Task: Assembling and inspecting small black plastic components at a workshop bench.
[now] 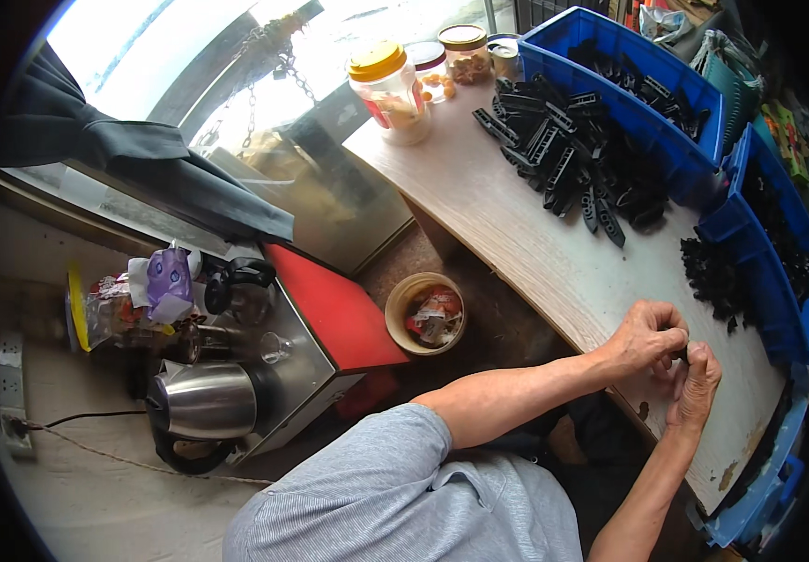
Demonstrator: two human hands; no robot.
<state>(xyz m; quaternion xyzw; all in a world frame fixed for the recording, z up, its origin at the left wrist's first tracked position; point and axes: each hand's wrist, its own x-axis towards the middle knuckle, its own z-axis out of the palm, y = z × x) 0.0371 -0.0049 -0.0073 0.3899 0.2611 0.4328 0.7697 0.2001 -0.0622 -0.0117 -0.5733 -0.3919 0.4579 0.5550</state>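
My left hand [646, 337] and my right hand [697, 382] meet over the near part of a pale wooden table [554, 267]. Together they pinch a small black plastic part [684, 354], mostly hidden by the fingers. A heap of long black plastic pieces [568, 150] lies farther along the table. A smaller heap of little black parts [712, 273] sits just beyond my hands.
Blue plastic bins [676, 159] with black parts line the table's far side. Jars with yellow and gold lids [387, 92] stand at the table's end. Below left are a round bucket of scraps [426, 314], a red-topped box [337, 309] and a steel kettle [203, 403].
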